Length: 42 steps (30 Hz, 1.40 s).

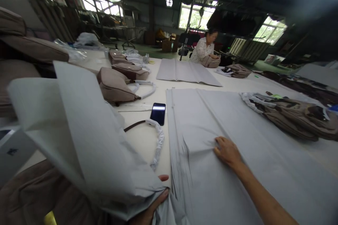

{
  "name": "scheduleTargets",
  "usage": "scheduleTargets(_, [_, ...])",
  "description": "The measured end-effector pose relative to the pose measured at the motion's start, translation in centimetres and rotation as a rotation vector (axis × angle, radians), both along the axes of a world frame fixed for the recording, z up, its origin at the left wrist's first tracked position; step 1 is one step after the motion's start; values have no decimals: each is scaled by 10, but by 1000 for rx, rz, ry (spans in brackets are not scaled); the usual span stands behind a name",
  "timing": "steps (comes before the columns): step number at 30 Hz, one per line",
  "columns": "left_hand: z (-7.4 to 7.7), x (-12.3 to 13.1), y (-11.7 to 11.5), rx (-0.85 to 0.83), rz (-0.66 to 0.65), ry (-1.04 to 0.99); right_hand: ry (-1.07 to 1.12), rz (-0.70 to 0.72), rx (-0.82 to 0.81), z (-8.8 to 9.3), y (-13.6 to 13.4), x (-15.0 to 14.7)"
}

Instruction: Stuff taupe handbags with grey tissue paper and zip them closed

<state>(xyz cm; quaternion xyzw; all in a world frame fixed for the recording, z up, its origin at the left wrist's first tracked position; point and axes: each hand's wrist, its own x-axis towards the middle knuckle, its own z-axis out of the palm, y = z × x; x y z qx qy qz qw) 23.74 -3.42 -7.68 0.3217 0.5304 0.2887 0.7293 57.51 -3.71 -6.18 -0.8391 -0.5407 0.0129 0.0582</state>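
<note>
Low in the view, my left hand (pixel 158 198) is closed on a large crumpled sheet of grey wrapping paper (pixel 87 126), which stands up and bends over to the left. A brown fabric bag (pixel 44 193), partly hidden by that paper, lies at the lower left. My right hand (pixel 227 151) is over a stack of flat grey paper sheets (pixel 264 168), its fingers curled and pinching the top sheet, which is creased and raised beside them. A handle wrapped in white padding (pixel 159 140) curves out between the raised paper and the stack.
A phone (pixel 157 114) lies on the white table (pixel 137 112). Several brown bags (pixel 116 86) stand beyond it. Another paper stack (pixel 187 72) lies farther back. More bags (pixel 293 114) lie at the right. Across the table, a person (pixel 203 51) handles a bag.
</note>
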Motion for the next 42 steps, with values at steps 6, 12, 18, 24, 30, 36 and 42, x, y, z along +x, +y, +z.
scheduleTargets(6, [5, 22, -4, -41, -50, -50, 51, 237, 30, -10, 10, -67])
scheduleTargets(12, [1, 17, 1, -200, 25, -101, 153, 144, 89, -28, 14, -56])
scheduleTargets(18, [6, 23, -2, -202, 1, -95, 208, 127, 129, -27, 15, -45])
scheduleTargets(24, [3, 29, -7, -188, -18, -53, 91, 162, 87, -25, 31, -47])
scheduleTargets(30, [13, 35, -5, -206, -46, -205, 71, 38, 81, -27, 28, 12])
scheduleTargets(36, [20, 88, 5, -233, -95, -489, 71, 28, 68, -27, 26, 10])
scheduleTargets(42, [9, 122, 14, -351, -85, -480, 91, 22, 62, -24, 25, 11])
